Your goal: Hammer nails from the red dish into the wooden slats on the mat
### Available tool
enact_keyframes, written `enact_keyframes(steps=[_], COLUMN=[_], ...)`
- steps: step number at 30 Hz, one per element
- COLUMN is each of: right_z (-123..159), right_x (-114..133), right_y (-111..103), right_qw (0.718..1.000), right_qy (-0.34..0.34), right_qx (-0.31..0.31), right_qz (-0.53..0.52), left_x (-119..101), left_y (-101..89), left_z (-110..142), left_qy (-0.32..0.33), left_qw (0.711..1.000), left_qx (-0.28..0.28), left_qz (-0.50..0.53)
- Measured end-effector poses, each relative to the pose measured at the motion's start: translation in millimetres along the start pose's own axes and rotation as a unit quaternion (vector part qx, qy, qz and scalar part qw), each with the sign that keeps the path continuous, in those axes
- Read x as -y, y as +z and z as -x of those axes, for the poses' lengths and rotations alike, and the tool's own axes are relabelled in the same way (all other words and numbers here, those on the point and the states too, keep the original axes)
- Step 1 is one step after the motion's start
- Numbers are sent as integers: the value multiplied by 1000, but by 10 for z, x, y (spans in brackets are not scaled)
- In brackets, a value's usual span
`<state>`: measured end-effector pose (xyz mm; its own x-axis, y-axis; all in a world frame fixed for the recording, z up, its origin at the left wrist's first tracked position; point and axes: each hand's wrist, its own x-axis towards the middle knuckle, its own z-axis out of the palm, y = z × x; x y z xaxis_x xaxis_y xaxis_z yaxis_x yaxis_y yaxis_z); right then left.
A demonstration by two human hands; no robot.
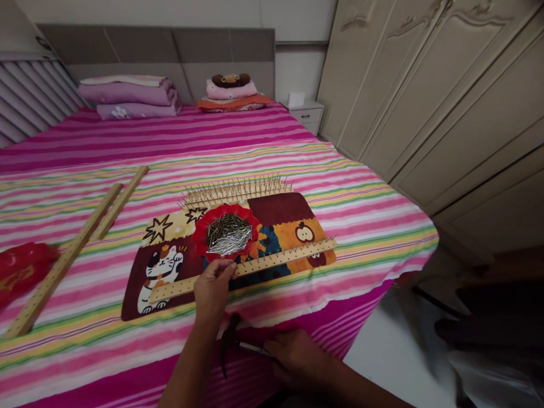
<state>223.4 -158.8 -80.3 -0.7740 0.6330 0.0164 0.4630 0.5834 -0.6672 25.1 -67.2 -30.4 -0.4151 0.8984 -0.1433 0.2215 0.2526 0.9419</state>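
Note:
My left hand rests on a wooden strip with a row of holes and nails, its fingers pinched at the near rim of a red dish full of nails. What the fingers hold is too small to make out. My right hand is closed round the handle of a hammer, whose dark head lies at the bed's near edge. The strip lies across a patchwork cat mat. A second strip bristling with nails lies behind the dish.
Two more wooden strips lie at the left on the striped bedspread. A red bag sits at the far left. Folded bedding and pillows are at the headboard. Wardrobe doors stand to the right, with floor below.

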Motion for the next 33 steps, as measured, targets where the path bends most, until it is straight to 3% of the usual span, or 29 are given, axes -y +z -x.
enact_keyframes(steps=[10, 16, 21, 27, 30, 33], right_z=[-1, 211, 318, -114, -310, -377], right_x=[22, 14, 141, 348, 377, 387], right_y=[-73, -410, -651, -847, -904, -919], right_qw=[1000, 983, 937, 868, 851, 856], right_qy=[9, 52, 92, 134, 170, 183], right_qx=[16, 60, -45, -206, -225, -204], right_qz=[7, -164, -335, -431, -444, -438], left_x=[75, 18, 44, 97, 130, 146], left_y=[5, -39, -9, 24, 26, 34], left_z=[12, -6, 16, 42, 37, 37], left_qy=[28, 39, 72, 128, 126, 129], left_qw=[997, 997, 991, 976, 976, 977], left_qx=[-6, 34, 13, -4, 1, -3], left_qz=[-65, -65, -113, -175, -177, -169])
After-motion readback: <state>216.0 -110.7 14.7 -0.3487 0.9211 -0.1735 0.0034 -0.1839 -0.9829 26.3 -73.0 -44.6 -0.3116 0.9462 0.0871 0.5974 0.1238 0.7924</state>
